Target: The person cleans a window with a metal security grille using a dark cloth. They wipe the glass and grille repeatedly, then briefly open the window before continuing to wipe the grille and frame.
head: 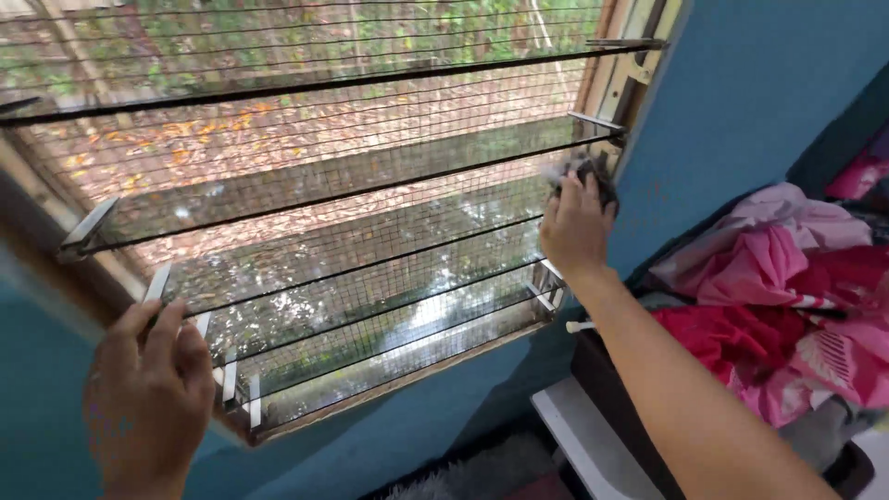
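A louvre window [306, 185] with several tilted glass slats and a wire mesh behind them fills the blue wall. My right hand [576, 227] presses a small dark grey cloth [585, 168] against the right end of a middle slat, near the window frame. My left hand [148, 389] rests on the left end of a lower slat [370, 268], fingers curled over its metal clip. Behind the glass I see fallen leaves and green plants.
A heap of pink and red fabric [787, 296] lies at the right. Below it stand a dark box edge and a white shelf [583, 444]. The blue wall [741, 111] runs along the window's right side. A grey fluffy rug shows at the bottom.
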